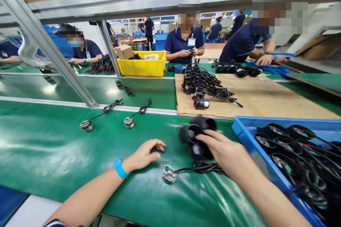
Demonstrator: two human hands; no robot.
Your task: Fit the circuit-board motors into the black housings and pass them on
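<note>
My right hand (226,149) reaches over a small cluster of black cylindrical housings (201,150) on the green mat, its thumb and fingers closed on the rim of one black housing (185,134), slightly blurred. To the left, my left hand (146,154) holds nothing; its fingers are apart and curve toward the housings. Between the hands lies a round circuit board part (169,173) with green board, red wire and a black cable (205,167) running right beneath the housings. Two similar round parts with coiled cables, one left (87,125) and one nearer the middle (129,122), rest farther back.
At right stands a blue bin (262,165) of cabled black housings. Behind, cardboard (239,95) carries several wired black units (197,81). A yellow bin (141,67) sits across the bench. A metal post (57,49) and overhead rail frame the area. Co-workers work opposite.
</note>
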